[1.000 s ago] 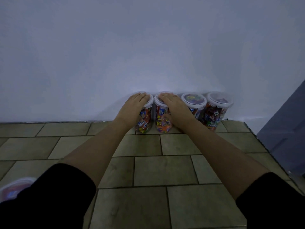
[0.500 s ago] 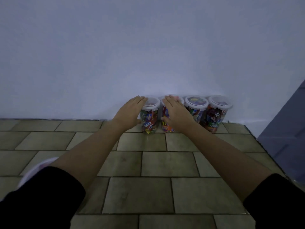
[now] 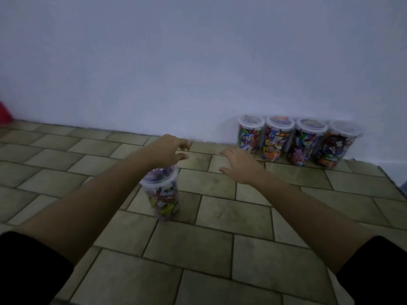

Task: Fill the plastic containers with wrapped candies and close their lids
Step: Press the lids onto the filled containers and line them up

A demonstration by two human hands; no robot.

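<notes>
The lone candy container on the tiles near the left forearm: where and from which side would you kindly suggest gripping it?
Probably round the clear wall of the container just under the lid, from its right. It stands upright and narrows downward, so the wider rim would stop slipping, and the left forearm crowds its left side.

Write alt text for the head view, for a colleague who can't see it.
The left hand and right hand hover empty over a tiled floor, the left near a lone lidded container full of candies. A row of four containers, filled and lidded, stands against the wall at right.
</notes>
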